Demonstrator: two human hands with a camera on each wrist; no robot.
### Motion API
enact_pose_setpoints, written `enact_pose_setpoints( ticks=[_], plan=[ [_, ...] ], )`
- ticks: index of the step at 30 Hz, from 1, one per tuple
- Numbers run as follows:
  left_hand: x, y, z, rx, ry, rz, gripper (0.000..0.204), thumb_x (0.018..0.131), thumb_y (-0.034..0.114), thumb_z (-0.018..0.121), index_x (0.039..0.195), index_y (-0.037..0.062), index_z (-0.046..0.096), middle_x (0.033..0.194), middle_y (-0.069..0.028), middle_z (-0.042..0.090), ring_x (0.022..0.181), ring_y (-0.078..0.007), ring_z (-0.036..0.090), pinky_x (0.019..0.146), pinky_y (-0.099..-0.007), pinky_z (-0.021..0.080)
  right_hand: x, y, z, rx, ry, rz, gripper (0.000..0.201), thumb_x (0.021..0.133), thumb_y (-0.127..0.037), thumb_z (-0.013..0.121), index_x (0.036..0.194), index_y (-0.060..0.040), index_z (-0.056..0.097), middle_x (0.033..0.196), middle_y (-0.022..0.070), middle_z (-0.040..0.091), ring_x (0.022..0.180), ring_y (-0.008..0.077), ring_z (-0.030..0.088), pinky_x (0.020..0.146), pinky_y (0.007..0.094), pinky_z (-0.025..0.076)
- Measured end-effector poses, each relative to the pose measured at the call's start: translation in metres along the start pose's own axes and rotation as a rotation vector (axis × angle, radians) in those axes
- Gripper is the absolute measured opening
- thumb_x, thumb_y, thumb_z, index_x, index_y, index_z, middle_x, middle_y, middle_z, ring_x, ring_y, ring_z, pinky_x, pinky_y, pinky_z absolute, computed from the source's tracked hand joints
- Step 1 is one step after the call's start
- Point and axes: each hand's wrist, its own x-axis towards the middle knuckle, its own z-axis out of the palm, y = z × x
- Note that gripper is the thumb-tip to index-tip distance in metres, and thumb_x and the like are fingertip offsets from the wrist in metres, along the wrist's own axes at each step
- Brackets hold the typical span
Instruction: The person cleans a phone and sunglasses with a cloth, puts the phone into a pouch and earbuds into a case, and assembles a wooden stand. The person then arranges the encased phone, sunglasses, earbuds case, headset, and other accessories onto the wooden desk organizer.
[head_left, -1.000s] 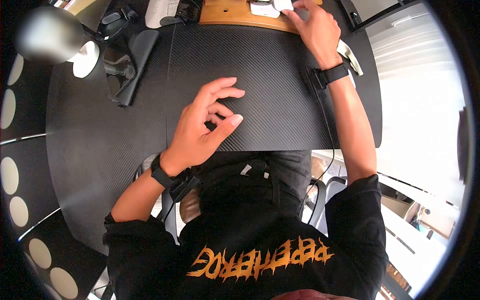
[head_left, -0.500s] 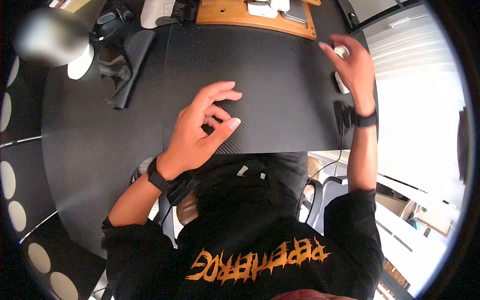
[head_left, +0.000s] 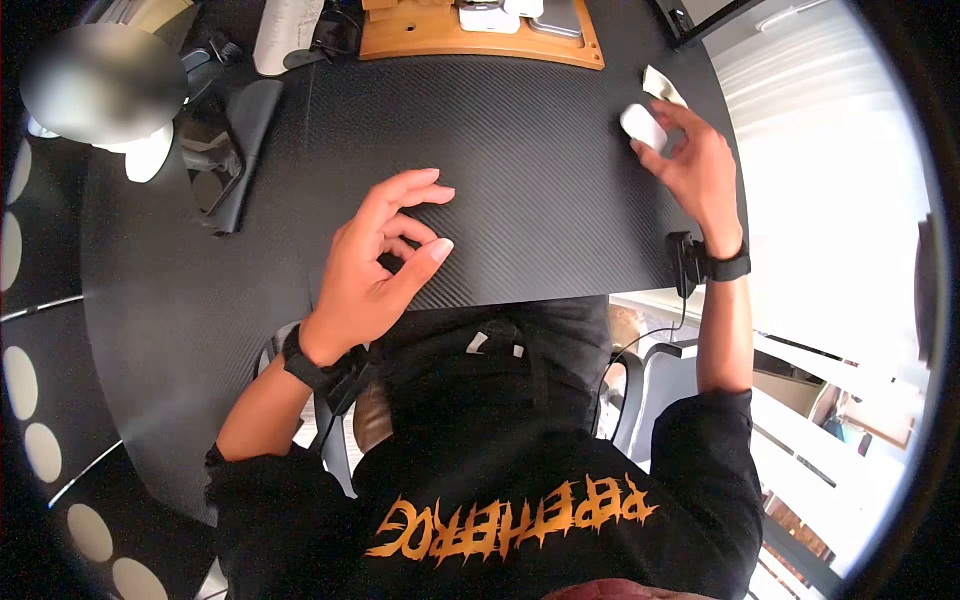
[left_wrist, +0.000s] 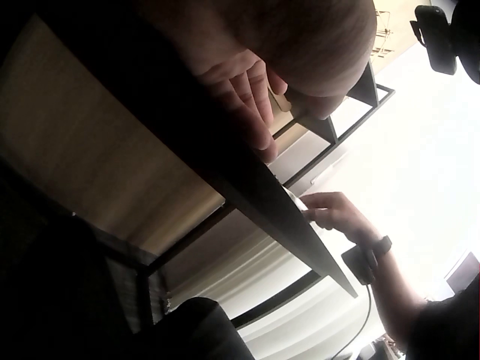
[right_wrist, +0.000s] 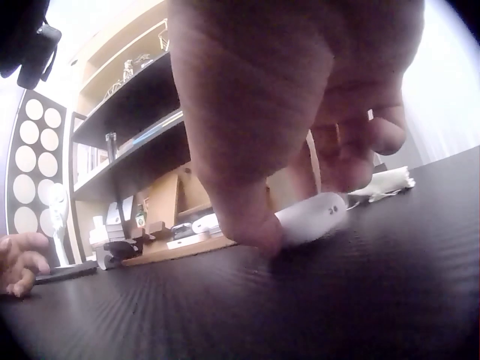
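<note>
At the right side of the dark desk (head_left: 500,120), my right hand (head_left: 695,175) pinches a small white rounded object (head_left: 643,127) between thumb and fingers. In the right wrist view this object (right_wrist: 311,219) lies low over the desk top, with small dark marks on its end. Just behind the fingers is a pale, wrinkled strip of cloth (head_left: 663,87). My left hand (head_left: 375,265) hovers near the desk's front edge, fingers loosely bent and holding nothing.
A wooden stand (head_left: 480,48) holding white and grey devices is at the back. To the left lie a shiny black thing with a dark roll (head_left: 245,160), beside a white round base (head_left: 150,155). White papers (head_left: 288,35) and black items are behind. A cable (head_left: 645,337) runs from the right wrist camera.
My right hand left the wooden stand, moved right and toward me, and took hold of the white rounded object, shifting it slightly away from the desk's right edge. My left hand keeps its pose.
</note>
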Motion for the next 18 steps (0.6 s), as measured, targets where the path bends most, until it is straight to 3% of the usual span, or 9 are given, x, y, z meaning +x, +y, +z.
enact_pose_setpoints(
  ticks=[2, 4, 9, 13, 15, 18],
  plan=[
    [0.000, 0.001, -0.002, 0.018, -0.063, -0.020, 0.059, 0.101, 0.008, 0.069, 0.154, 0.0008, 0.044, 0.144, -0.0175, 0.064, 0.096, -0.0163, 0.074, 0.078, -0.0264, 0.057, 0.015, -0.011, 0.006, 0.082, -0.010, 0.030, 0.051, 0.079, -0.038, 0.089, 0.122, -0.0127, 0.076, 0.108, 0.0063, 0.080, 0.090, 0.0263, 0.077, 0.079, 0.0390, 0.059],
    [-0.001, -0.001, -0.004, 0.023, -0.063, -0.015, 0.059, 0.101, 0.008, 0.069, 0.154, 0.0009, 0.044, 0.144, -0.0173, 0.064, 0.096, -0.0162, 0.074, 0.078, -0.0264, 0.057, 0.038, -0.016, 0.020, 0.211, 0.110, 0.005, 0.048, 0.080, -0.041, 0.090, 0.116, -0.0128, 0.075, 0.102, 0.0032, 0.080, 0.084, 0.0220, 0.077, 0.076, 0.0378, 0.058],
    [-0.003, -0.006, -0.004, 0.042, -0.055, 0.007, 0.060, 0.099, 0.006, 0.070, 0.153, 0.0019, 0.045, 0.143, -0.0161, 0.065, 0.095, -0.0147, 0.073, 0.079, -0.0269, 0.057, 0.091, -0.033, 0.051, 0.189, 0.311, -0.053, 0.056, 0.077, -0.058, 0.090, 0.100, -0.0102, 0.072, 0.097, 0.0055, 0.080, 0.085, 0.0258, 0.077, 0.076, 0.0413, 0.059],
    [-0.003, -0.002, -0.003, 0.028, -0.054, -0.002, 0.060, 0.097, 0.005, 0.072, 0.152, 0.0031, 0.048, 0.138, -0.0153, 0.068, 0.094, -0.0141, 0.073, 0.078, -0.0276, 0.058, 0.112, -0.046, 0.056, 0.103, 0.341, 0.019, 0.055, 0.076, -0.062, 0.089, 0.092, -0.0118, 0.072, 0.088, 0.0063, 0.079, 0.080, 0.0282, 0.077, 0.073, 0.0424, 0.058],
    [-0.003, -0.004, -0.003, 0.029, -0.051, 0.012, 0.061, 0.097, 0.004, 0.072, 0.152, 0.0030, 0.047, 0.138, -0.0153, 0.068, 0.093, -0.0144, 0.073, 0.078, -0.0278, 0.058, 0.118, -0.049, 0.061, 0.114, 0.272, 0.102, 0.055, 0.075, -0.066, 0.088, 0.082, -0.0139, 0.072, 0.078, 0.0070, 0.077, 0.074, 0.0309, 0.076, 0.069, 0.0431, 0.058],
    [-0.002, -0.005, 0.000, 0.033, -0.048, 0.035, 0.061, 0.096, 0.003, 0.073, 0.152, 0.0028, 0.048, 0.136, -0.0150, 0.069, 0.093, -0.0149, 0.074, 0.077, -0.0284, 0.060, 0.120, -0.055, 0.064, 0.137, 0.304, 0.083, 0.054, 0.074, -0.066, 0.088, 0.076, -0.0153, 0.071, 0.073, 0.0074, 0.075, 0.072, 0.0324, 0.075, 0.068, 0.0435, 0.057]
  ],
)
